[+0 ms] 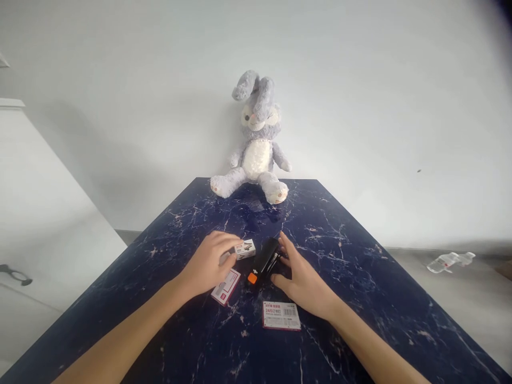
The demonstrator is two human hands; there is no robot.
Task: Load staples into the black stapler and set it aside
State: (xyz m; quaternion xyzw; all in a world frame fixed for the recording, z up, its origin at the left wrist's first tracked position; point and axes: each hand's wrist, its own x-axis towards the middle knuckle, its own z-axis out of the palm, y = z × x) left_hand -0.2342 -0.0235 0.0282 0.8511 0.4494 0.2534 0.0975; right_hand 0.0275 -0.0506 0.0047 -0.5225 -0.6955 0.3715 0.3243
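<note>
My left hand has its thumb and fingers closed at the left end of a small white staple box, which has dark print on it. A black stapler with an orange tab lies just right of that box. Around the stapler's right side curves my right hand, thumb and fingers apart; its fingertips are at the stapler's edge, and I cannot tell how firmly they touch. Below my left hand lies a flat red-and-white pack. Nearer to me is another flat pack, printed with 24/6 and a barcode.
The dark blue marbled table narrows toward a pale wall. A grey plush rabbit sits at its far edge. At left stands a white cabinet with a dark handle. Clear plastic bottles lie on the floor at right.
</note>
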